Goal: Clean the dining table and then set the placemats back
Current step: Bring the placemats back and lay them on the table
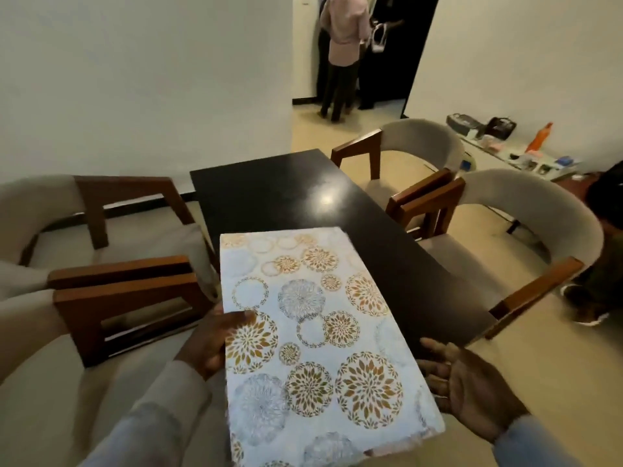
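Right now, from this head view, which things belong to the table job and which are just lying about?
Job:
- white floral-patterned placemat, gripped by left hand, with open right hand at its edge
- dark glossy rectangular dining table

Lying about:
- orange bottle among clutter on the far low glass table
- grey upholstered wooden-armed chairs

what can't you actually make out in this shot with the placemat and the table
- Placemat, head view: its near end is cut off by the bottom edge.
- Table: the placemat covers its near part.
- Right hand: the fingertips go under the placemat, so its grip is hidden.
- Left hand: only the thumb shows on top.
- Shelf clutter: too small and blurred.
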